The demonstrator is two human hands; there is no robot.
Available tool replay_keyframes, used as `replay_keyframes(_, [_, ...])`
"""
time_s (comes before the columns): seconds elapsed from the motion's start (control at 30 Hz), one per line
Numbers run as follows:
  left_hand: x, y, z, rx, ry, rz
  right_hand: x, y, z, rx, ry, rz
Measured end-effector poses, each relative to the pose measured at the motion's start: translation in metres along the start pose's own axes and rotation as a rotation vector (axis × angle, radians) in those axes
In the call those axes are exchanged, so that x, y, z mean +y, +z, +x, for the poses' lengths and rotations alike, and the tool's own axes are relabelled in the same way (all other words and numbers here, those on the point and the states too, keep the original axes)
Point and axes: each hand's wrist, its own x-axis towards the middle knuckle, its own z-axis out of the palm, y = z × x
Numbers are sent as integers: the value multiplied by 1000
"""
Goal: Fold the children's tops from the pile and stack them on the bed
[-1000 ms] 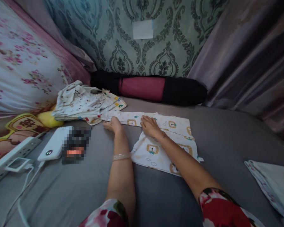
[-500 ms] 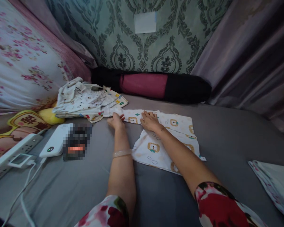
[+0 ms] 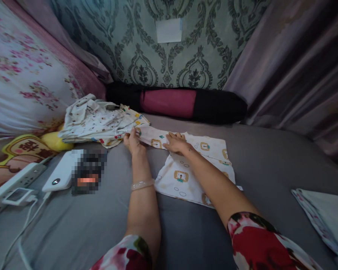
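Note:
A small white garment (image 3: 171,191) printed with tan lion faces lies spread on the grey bed sheet. Its narrow sleeve or leg stretches out to the left. At the far end of that strip, my left hand (image 3: 133,141) grips the fabric between thumb and fingers, lifting it slightly. My right hand (image 3: 176,143) lies flat on the cloth with fingers spread, at the strip's middle. Part of the garment is hidden beneath my right forearm. Just beyond my left hand sits a pile of printed baby clothes (image 3: 92,122).
On the left lie a power strip (image 3: 15,187), a white power bank (image 3: 62,170) with a cable, a blurred dark object (image 3: 89,170) and a yellow plush (image 3: 22,152). A black and pink roll (image 3: 169,103) lies along the wall. Folded cloth (image 3: 323,213) rests at right.
My left hand has taken hold of the strip's end and raised it a little. My right hand stays on the cloth, while the whole view has shifted slightly.

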Motion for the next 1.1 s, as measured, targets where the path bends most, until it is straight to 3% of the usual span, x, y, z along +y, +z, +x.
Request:
replay_keyframes(0.1, [6, 10, -1, 60, -20, -88, -8, -5, 8, -52, 43, -21])
replay_keyframes(0.23, [9, 27, -10, -45, -2, -145, -15, -11, 12, -76, 92, -16])
replay_keyframes(0.37, [7, 40, -30, -198, 84, -197, 0, -14, 0, 104, 39, 167])
replay_keyframes(0.5, [7, 56, -62, -403, 164, -151, 36, -14, -32, 321, 215, 593])
replay_keyframes(0.63, [3, 76, -103, -565, 262, -8, 70, -6, -77, 297, 376, 1125])
replay_keyframes(0.77, [-11, 85, -143, -701, 317, 120, 93, 8, -108, 250, 425, 1317])
replay_keyframes(0.87, [-25, 85, -164, -784, 297, 196, 102, 15, -114, 268, 397, 1547])
replay_keyframes(1.0, [-41, 81, -178, -859, 257, 338, 106, 13, -112, 331, 423, 2189])
replay_keyframes(1.1, [-48, 79, -185, -939, 245, 464, 108, 9, -111, 271, 365, 2359])
